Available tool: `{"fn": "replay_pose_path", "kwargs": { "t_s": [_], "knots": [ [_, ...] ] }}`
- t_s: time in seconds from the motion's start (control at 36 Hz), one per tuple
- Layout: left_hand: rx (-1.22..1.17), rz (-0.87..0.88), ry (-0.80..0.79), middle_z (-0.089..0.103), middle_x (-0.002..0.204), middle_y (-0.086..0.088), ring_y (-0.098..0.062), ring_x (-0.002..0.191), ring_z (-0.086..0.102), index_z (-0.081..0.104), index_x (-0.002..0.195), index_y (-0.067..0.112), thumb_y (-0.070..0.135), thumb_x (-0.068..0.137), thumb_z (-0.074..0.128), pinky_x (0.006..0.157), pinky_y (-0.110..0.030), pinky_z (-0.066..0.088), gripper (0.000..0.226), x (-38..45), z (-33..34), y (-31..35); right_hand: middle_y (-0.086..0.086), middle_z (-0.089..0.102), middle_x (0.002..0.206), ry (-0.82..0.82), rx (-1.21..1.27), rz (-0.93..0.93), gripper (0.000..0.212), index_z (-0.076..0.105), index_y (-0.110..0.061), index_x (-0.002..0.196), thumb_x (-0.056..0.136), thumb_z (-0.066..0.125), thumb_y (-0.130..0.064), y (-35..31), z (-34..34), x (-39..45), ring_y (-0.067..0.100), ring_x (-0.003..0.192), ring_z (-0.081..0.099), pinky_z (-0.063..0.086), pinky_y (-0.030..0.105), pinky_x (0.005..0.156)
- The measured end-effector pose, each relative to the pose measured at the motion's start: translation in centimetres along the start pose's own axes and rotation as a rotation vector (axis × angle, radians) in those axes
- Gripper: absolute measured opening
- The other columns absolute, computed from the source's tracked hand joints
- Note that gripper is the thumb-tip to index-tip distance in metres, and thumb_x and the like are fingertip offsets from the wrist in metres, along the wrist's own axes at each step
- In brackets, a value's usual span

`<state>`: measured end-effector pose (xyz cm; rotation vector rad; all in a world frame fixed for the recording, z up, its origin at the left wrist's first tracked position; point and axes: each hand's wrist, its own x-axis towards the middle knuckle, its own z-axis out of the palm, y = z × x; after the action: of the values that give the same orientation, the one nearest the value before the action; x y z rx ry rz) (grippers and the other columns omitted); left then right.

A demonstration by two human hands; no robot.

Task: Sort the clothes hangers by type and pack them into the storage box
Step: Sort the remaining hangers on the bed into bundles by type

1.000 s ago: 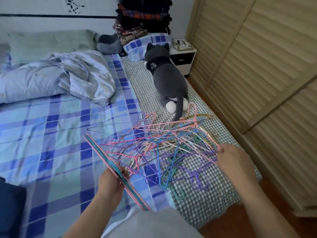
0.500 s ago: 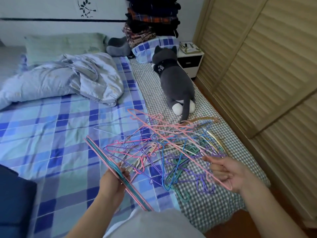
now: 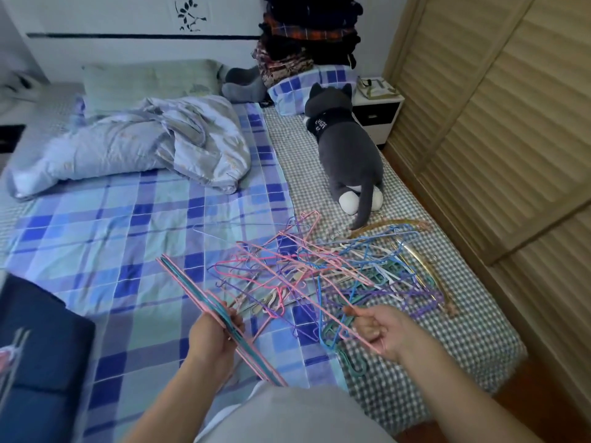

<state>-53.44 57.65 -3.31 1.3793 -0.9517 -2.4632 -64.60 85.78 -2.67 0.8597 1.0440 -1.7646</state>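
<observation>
Right hand point(image 3: 382, 330) pinches a pink hanger point(image 3: 307, 276) whose length runs up-left over the pile point(image 3: 335, 270), toward the stack point(image 3: 204, 302) gripped by left hand point(image 3: 212, 335).

Tangled thin wire hanger pile point(image 3: 335, 270): pink, purple, blue, teal, white. Flat held hanger bundle point(image 3: 204, 298): pink and teal. Plaid cotton bedsheet point(image 3: 105, 238): blue, turquoise. Checked fabric mattress cover point(image 3: 447, 321) beneath pile: grey-white gingham. Plush cat toy point(image 3: 347, 155): grey, white paws.

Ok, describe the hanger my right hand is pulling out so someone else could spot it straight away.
Start at the tangled pile of thin coloured wire hangers on the checked bedsheet near the bed's edge. The pale pink wire hanger slants out of it, gripped by the right hand. It alone is lifted clear.
</observation>
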Motion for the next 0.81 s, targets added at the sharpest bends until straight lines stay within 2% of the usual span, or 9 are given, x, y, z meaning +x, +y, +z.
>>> {"fn": "replay_pose_path", "kwargs": {
  "t_s": [0.17, 0.28, 0.36, 0.5, 0.61, 0.67, 0.72, 0.81],
  "knots": [
    [-0.004, -0.022, -0.008, 0.047, 0.061, -0.002, -0.016, 0.056, 0.045, 0.051, 0.08, 0.014, 0.0, 0.099, 0.042, 0.061, -0.028, 0.043, 0.025, 0.1, 0.1, -0.5, -0.005, 0.027, 0.047, 0.229, -0.077, -0.15, 0.026, 0.059, 0.001, 0.094, 0.106, 0.038, -0.009, 0.2, -0.7, 2.3, 0.006, 0.029, 0.022, 0.021, 0.017, 0.029],
    [-0.008, -0.017, -0.033, 0.047, 0.06, -0.002, -0.016, 0.056, 0.046, 0.051, 0.081, 0.016, 0.002, 0.101, 0.044, 0.063, -0.03, 0.044, 0.025, 0.1, 0.1, -0.5, 0.001, 0.035, 0.049, 0.285, -0.147, -0.087, 0.026, 0.057, 0.002, 0.094, 0.106, 0.037, -0.008, 1.0, -1.3, 2.7, 0.006, 0.029, 0.023, 0.021, 0.017, 0.028],
    [-0.005, -0.006, -0.027, 0.049, 0.061, -0.002, -0.017, 0.058, 0.046, 0.053, 0.082, 0.014, 0.004, 0.102, 0.044, 0.065, -0.031, 0.043, 0.024, 0.3, 0.0, -0.4, 0.005, 0.03, 0.062, 0.203, -0.117, 0.002, 0.028, 0.058, 0.004, 0.093, 0.106, 0.036, -0.007, 1.2, -1.4, 2.3, 0.006, 0.027, 0.022, 0.02, 0.016, 0.026],
    [0.019, 0.006, -0.008, 0.048, 0.064, -0.004, -0.018, 0.058, 0.047, 0.052, 0.083, 0.014, 0.002, 0.1, 0.041, 0.065, -0.031, 0.043, 0.023, 0.8, -0.1, -0.2, -0.004, 0.024, 0.044, -0.055, -0.114, 0.159, 0.021, 0.058, 0.006, 0.099, 0.102, 0.041, -0.005, 1.9, -1.1, 1.6, 0.005, 0.026, 0.022, 0.02, 0.017, 0.024],
    [-0.012, 0.013, -0.021, 0.051, 0.06, -0.001, -0.014, 0.049, 0.05, 0.054, 0.082, 0.016, 0.006, 0.1, 0.047, 0.058, -0.027, 0.046, 0.022, 1.2, -0.1, 0.7, -0.004, 0.022, 0.045, -0.181, -0.144, 0.165, 0.016, 0.059, 0.003, 0.095, 0.097, 0.047, -0.007, 2.4, 0.1, 1.7, 0.005, 0.027, 0.02, 0.02, 0.015, 0.025],
    [-0.024, 0.023, -0.04, 0.051, 0.061, 0.0, -0.013, 0.05, 0.049, 0.056, 0.086, 0.016, 0.009, 0.101, 0.047, 0.052, -0.023, 0.048, 0.019, 1.4, -0.4, 1.7, -0.005, 0.019, 0.049, -0.165, -0.272, 0.056, 0.018, 0.059, -0.003, 0.095, 0.102, 0.045, -0.012, 2.5, 1.3, 1.2, 0.004, 0.029, 0.016, 0.018, 0.015, 0.029],
    [-0.039, 0.027, -0.071, 0.051, 0.065, -0.001, -0.013, 0.052, 0.049, 0.057, 0.086, 0.015, 0.01, 0.101, 0.044, 0.052, -0.022, 0.049, 0.02, 1.7, -1.0, 3.2, -0.004, 0.017, 0.052, -0.109, -0.519, -0.163, 0.023, 0.06, -0.006, 0.095, 0.106, 0.042, -0.016, 2.4, 3.1, 0.7, 0.007, 0.034, 0.014, 0.016, 0.019, 0.037],
    [-0.038, 0.02, -0.143, 0.054, 0.068, 0.0, -0.014, 0.053, 0.052, 0.056, 0.086, 0.016, 0.011, 0.101, 0.039, 0.058, -0.026, 0.047, 0.023, 1.8, -1.5, 5.8, -0.005, 0.023, 0.05, -0.041, -0.817, -0.52, 0.025, 0.062, -0.006, 0.092, 0.107, 0.043, -0.014, 2.3, 6.0, 0.7, 0.01, 0.041, 0.02, 0.024, 0.023, 0.042]
  ]
}}
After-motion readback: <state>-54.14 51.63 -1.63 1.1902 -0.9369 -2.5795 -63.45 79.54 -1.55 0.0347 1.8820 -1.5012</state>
